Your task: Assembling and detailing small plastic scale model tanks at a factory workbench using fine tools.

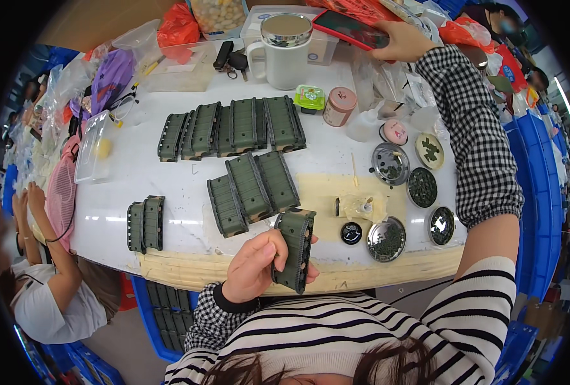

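Note:
My left hand [253, 266] is closed around a green camouflage-patterned ribbed plastic part [294, 250], held tilted above the table's near edge. At the far right, my right arm stretches out, and my right hand [405, 41] grips the end of a red-cased phone [350, 29]. Just beyond the held part lies a group of similar ribbed parts [250, 186]. Farther back stands a longer row of them [233, 128], and a small pair [146, 223] sits at the left.
Small dishes of dark green bits [386, 239] cluster at the right, near a black round lid [351, 233]. A white lidded mug [286, 58] stands at the back. Along the left edge lies a clear plastic box [92, 151]; a person [60, 282] sits beyond. A blue crate [160, 314] holds more parts below.

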Action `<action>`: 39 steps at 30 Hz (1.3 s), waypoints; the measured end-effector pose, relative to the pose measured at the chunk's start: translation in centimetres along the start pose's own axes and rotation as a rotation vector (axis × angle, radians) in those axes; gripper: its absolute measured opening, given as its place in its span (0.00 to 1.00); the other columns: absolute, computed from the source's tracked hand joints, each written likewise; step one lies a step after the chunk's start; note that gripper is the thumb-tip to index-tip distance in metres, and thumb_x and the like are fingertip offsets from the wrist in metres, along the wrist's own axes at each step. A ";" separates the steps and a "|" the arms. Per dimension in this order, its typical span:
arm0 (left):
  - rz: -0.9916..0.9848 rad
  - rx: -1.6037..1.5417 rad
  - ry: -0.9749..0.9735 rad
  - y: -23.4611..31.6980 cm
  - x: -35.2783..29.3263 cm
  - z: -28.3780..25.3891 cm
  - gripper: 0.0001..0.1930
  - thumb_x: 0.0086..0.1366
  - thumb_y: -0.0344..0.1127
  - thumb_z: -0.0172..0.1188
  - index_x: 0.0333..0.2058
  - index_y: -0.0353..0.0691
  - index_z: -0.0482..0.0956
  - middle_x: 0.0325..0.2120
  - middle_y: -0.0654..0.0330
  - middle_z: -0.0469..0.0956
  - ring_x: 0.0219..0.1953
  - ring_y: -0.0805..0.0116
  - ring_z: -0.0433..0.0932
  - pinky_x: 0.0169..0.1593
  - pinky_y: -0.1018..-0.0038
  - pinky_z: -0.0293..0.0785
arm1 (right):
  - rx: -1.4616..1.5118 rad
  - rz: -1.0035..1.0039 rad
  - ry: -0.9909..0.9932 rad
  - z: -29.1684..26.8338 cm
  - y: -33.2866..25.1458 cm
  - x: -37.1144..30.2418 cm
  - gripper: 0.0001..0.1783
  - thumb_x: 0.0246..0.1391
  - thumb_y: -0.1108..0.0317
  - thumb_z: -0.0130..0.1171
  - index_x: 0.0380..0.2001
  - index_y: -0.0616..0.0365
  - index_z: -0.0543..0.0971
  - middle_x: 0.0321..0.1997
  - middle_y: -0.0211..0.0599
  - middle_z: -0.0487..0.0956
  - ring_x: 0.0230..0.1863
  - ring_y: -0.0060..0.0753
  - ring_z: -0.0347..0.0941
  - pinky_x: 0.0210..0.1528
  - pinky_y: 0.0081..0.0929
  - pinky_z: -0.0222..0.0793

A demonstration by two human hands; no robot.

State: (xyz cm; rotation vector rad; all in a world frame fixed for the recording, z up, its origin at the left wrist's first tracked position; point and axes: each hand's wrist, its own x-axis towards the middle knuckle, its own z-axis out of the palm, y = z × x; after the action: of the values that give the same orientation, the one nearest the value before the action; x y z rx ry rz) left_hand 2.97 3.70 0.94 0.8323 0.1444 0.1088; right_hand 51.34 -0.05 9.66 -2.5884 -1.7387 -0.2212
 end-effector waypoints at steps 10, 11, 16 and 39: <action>0.038 -0.050 -0.019 -0.3 0.1 0.0 0.19 0.73 0.48 0.40 0.31 0.38 0.64 0.50 0.35 0.65 0.38 0.50 0.81 0.41 0.60 0.80 | -0.022 -0.237 0.282 -3.1 -2.3 1.3 0.33 0.46 0.43 0.63 0.42 0.65 0.78 0.40 0.51 0.79 0.43 0.44 0.76 0.46 0.35 0.71; 0.025 -0.058 -0.033 -0.3 0.3 0.2 0.18 0.73 0.47 0.40 0.31 0.38 0.65 0.50 0.35 0.66 0.38 0.51 0.81 0.41 0.60 0.80 | 0.278 -0.223 0.233 -3.8 -0.3 0.0 0.31 0.49 0.44 0.62 0.43 0.64 0.78 0.40 0.50 0.79 0.43 0.44 0.76 0.46 0.37 0.71; 0.046 0.007 -0.070 -0.4 0.4 0.4 0.17 0.74 0.44 0.38 0.32 0.37 0.66 0.51 0.38 0.67 0.40 0.54 0.81 0.43 0.62 0.80 | 0.622 0.016 0.211 -10.9 -9.5 -11.8 0.20 0.59 0.60 0.57 0.48 0.64 0.77 0.39 0.38 0.78 0.34 0.20 0.72 0.34 0.18 0.66; 0.452 0.998 0.112 -3.3 0.1 4.7 0.10 0.71 0.32 0.47 0.31 0.34 0.73 0.40 0.50 0.69 0.40 0.60 0.69 0.46 0.73 0.65 | 0.921 0.021 0.435 -1.5 -28.2 -28.2 0.15 0.37 0.80 0.68 0.33 0.61 0.80 0.27 0.37 0.76 0.24 0.36 0.74 0.27 0.25 0.70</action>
State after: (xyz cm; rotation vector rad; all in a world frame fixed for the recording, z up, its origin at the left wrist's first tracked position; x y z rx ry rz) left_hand 4.05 -1.91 1.66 1.8501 0.1094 0.5375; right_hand 14.72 -15.42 5.74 -1.7264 -1.2323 0.0265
